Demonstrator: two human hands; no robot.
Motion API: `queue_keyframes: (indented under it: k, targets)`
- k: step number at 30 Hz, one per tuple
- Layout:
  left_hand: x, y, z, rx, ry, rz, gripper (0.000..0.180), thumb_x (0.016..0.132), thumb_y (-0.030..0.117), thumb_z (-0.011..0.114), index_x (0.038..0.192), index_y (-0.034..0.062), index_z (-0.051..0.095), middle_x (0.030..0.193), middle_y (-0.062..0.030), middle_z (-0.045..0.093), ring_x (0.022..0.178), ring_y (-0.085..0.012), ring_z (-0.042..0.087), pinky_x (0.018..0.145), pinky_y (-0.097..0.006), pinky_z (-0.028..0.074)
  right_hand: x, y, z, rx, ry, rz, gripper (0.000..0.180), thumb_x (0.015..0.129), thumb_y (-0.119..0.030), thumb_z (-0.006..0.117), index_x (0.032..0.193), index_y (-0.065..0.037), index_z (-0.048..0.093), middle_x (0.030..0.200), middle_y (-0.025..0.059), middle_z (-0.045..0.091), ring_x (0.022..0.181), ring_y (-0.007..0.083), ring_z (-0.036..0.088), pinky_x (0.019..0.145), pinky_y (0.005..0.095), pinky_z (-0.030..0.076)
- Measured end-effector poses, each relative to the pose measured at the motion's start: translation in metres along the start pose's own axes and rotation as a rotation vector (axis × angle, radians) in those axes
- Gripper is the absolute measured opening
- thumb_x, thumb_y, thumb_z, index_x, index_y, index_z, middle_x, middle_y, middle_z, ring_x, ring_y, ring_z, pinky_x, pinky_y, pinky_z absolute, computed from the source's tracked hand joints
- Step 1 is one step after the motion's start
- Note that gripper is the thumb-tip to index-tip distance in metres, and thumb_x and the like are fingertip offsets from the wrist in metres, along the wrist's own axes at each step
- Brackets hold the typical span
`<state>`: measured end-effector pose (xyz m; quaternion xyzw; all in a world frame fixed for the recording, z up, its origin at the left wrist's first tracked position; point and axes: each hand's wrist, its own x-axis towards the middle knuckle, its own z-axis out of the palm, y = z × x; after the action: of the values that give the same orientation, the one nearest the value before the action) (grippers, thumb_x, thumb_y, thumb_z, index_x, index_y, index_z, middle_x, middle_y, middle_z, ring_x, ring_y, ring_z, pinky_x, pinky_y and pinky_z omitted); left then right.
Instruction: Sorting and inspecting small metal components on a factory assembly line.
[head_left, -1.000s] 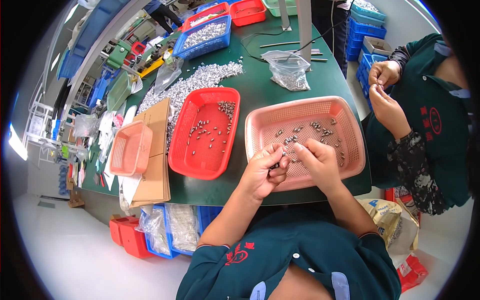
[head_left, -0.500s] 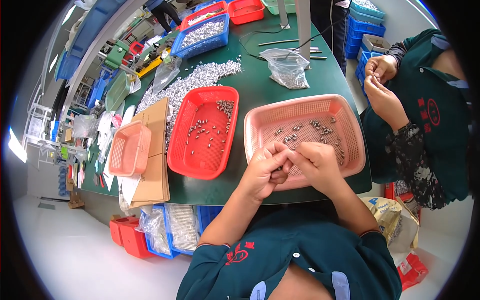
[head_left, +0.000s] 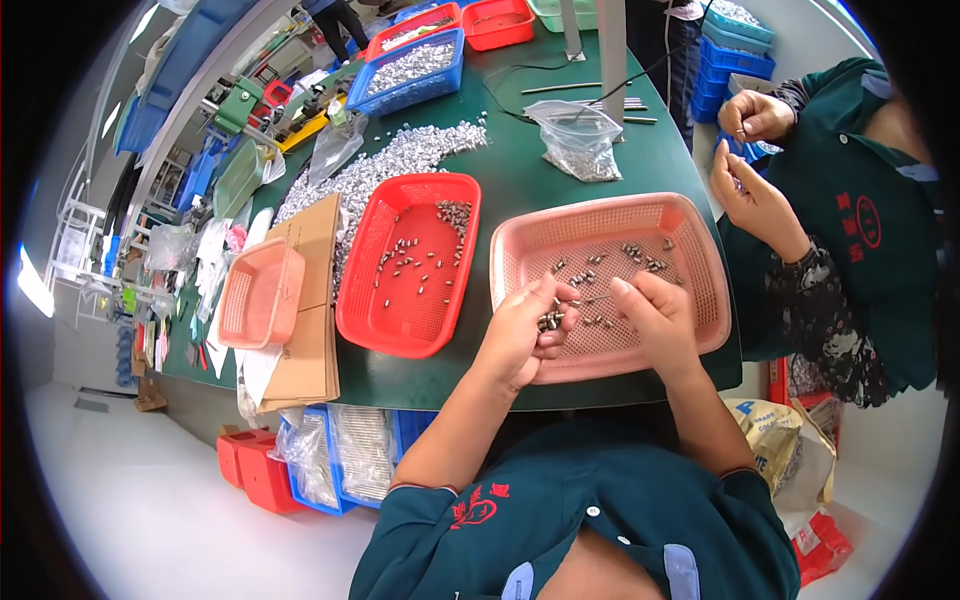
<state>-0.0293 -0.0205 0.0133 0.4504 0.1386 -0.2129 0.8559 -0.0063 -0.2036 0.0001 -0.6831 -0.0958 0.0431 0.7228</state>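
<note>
Several small silver metal fittings (head_left: 549, 321) lie cupped in the curled fingers of my left hand (head_left: 515, 335), whose thumb and forefinger point to the right. My right hand (head_left: 660, 318) pinches a thin metal pin (head_left: 597, 299), which points left toward the left fingertips. Whether its tip sits in a fitting is too small to tell. Both hands are above the near part of a pink mesh basket (head_left: 703, 240), where several loose fittings (head_left: 645, 257) are scattered. Left of it stands a red basket (head_left: 395, 333) with more fittings, mostly along its right side.
A smaller pink basket (head_left: 235, 310) rests on cardboard (head_left: 312, 360) at the left. Behind lie a heap of silver parts (head_left: 400, 160), a filled blue basket (head_left: 405, 95) and a clear bag of parts (head_left: 580, 150). At the right, a co-worker's hands (head_left: 750, 180) handle something small.
My hands have moved apart, showing the pin and the fittings in my left palm. The co-worker's hands have also separated slightly.
</note>
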Motion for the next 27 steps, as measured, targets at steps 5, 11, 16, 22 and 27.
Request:
queue_keyframes:
  k: [5,11,16,22,27]
  targets:
    - [-0.001,0.004,0.002,-0.098,-0.042,-0.107,0.029,0.096,0.024,0.038,0.103,-0.0004,0.052,0.075,-0.0075,0.053,0.049,-0.0050,0.035,0.040,-0.016,0.025,-0.002,0.001,0.006,0.033,-0.007,0.039,0.025,0.087,-0.013,0.059,0.066,0.000,0.055,0.058,-0.0032,0.049,0.055,0.0015,0.041,0.047,0.0202,0.032]
    - [0.000,-0.005,-0.002,-0.126,-0.086,-0.044,0.017,0.093,0.016,0.045,0.101,0.0022,0.050,0.077,-0.0085,0.056,0.048,-0.0049,0.035,0.039,-0.016,0.025,-0.001,0.002,0.010,0.015,-0.027,-0.002,0.024,0.086,-0.012,0.059,0.067,0.000,0.056,0.057,-0.0035,0.048,0.054,0.0012,0.040,0.046,0.0203,0.031]
    - [0.003,-0.006,-0.007,-0.214,-0.120,-0.042,0.010,0.091,0.012,0.049,0.097,0.0041,0.051,0.077,-0.0077,0.057,0.047,-0.0045,0.036,0.039,-0.015,0.025,0.001,0.004,0.012,0.052,-0.030,0.011,0.023,0.086,-0.012,0.059,0.067,0.001,0.057,0.056,-0.0031,0.048,0.054,0.0012,0.040,0.046,0.0206,0.031]
    - [0.002,-0.006,-0.004,-0.245,-0.124,-0.044,0.008,0.091,0.012,0.050,0.092,0.0051,0.054,0.074,-0.0059,0.055,0.046,-0.0041,0.035,0.038,-0.015,0.024,0.002,0.002,0.014,-0.012,-0.032,-0.031,0.022,0.085,-0.012,0.060,0.068,0.001,0.057,0.055,-0.0029,0.046,0.053,0.0016,0.040,0.045,0.0220,0.031]
    - [0.003,-0.007,-0.005,-0.174,-0.137,-0.015,0.008,0.090,0.012,0.051,0.092,0.0047,0.053,0.070,-0.0054,0.054,0.044,-0.0036,0.033,0.037,-0.016,0.022,0.003,-0.002,0.013,-0.083,-0.049,-0.087,0.022,0.085,-0.013,0.061,0.068,0.002,0.057,0.053,-0.0014,0.044,0.052,0.0022,0.040,0.044,0.0236,0.031]
